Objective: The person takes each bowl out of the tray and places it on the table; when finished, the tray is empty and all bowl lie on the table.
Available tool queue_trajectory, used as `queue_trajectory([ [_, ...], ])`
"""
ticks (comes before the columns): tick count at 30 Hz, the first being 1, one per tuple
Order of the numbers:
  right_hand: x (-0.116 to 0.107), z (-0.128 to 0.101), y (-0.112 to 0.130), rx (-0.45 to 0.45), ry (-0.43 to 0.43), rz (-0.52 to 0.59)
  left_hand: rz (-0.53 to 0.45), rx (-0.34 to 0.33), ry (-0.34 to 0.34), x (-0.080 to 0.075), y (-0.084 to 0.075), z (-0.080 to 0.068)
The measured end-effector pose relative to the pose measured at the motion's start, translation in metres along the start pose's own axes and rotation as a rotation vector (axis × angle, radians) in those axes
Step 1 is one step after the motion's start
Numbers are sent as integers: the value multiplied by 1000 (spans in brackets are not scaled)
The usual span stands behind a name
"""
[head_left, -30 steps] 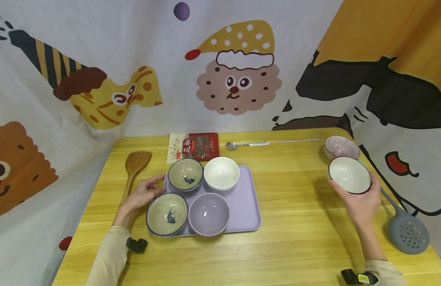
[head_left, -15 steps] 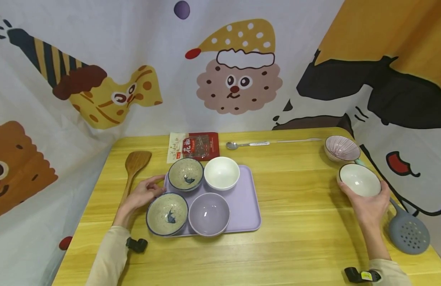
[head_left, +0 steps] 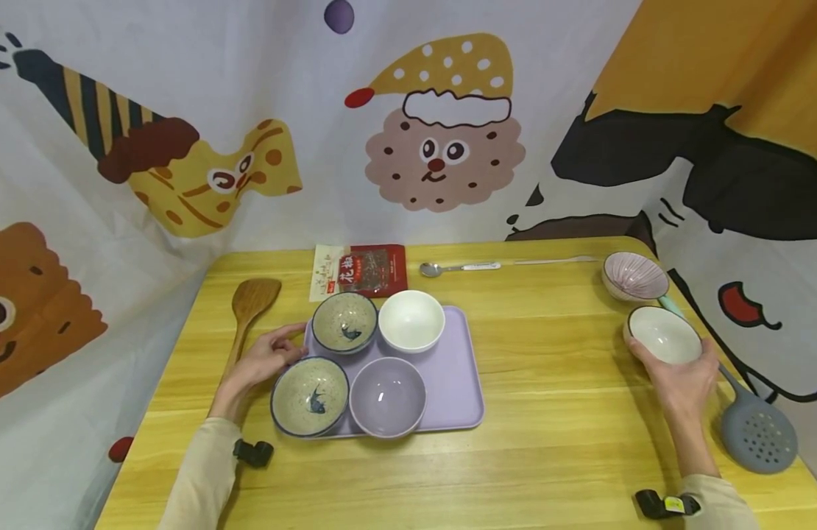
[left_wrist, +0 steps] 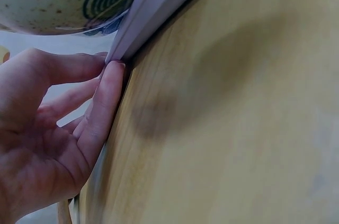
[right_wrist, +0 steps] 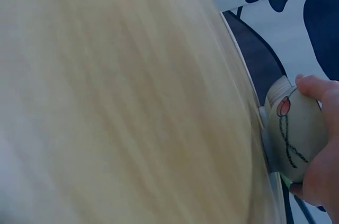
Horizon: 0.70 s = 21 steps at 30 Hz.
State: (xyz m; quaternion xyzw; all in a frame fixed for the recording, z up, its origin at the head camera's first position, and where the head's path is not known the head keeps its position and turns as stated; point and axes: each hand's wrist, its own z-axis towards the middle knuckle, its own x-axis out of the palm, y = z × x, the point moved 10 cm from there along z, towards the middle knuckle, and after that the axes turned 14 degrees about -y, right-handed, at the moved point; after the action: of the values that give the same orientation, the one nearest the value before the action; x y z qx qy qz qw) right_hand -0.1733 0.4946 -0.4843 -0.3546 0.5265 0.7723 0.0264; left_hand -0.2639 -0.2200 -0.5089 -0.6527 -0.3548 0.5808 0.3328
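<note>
My left hand (head_left: 266, 361) pinches the left rim of a lilac tray (head_left: 455, 375) between thumb and fingers; the left wrist view shows this grip closely. On the tray stand two speckled bowls with blue rims, one at the back (head_left: 344, 322) and one in front (head_left: 309, 397). Beside them are a white bowl (head_left: 411, 322) and a lilac bowl (head_left: 388, 397). At the right, my right hand (head_left: 683, 383) holds a white-lined, brown-rimmed bowl (head_left: 663, 335) by its sides. Its outside carries a red flower drawing in the right wrist view. Whether its foot touches the table is unclear.
A pink-striped bowl (head_left: 635, 277) stands just behind the held bowl. The grey perforated turner (head_left: 758, 430) lies along the right edge, its handle partly hidden. Along the back lie a spice packet (head_left: 375, 271), a spoon (head_left: 458, 269) and a thin stick (head_left: 554, 260). A wooden spatula (head_left: 252, 302) lies left.
My right hand has carried the brown-rimmed bowl a little right and nearer to me, lower towards the table, then stayed almost still. My left hand and the tray have not visibly moved.
</note>
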Motion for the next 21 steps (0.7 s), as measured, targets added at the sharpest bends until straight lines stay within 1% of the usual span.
queue_trajectory([
  [2,0,1,2,-27,7,-13,1,4,-1,0,-1,0],
  [5,-1,1,9,-66,-6,-28,3,4,-9,0,0,0],
  [10,-7,-3,28,-125,-52,-16,-1,1,-9,1,2,0],
  [13,-9,-7,47,-158,-54,14,-6,0,-7,1,3,0],
  [17,-7,-13,78,-206,-40,68,-3,0,-8,0,4,1],
  [21,-2,-22,110,-234,9,123,7,1,-8,0,4,1],
])
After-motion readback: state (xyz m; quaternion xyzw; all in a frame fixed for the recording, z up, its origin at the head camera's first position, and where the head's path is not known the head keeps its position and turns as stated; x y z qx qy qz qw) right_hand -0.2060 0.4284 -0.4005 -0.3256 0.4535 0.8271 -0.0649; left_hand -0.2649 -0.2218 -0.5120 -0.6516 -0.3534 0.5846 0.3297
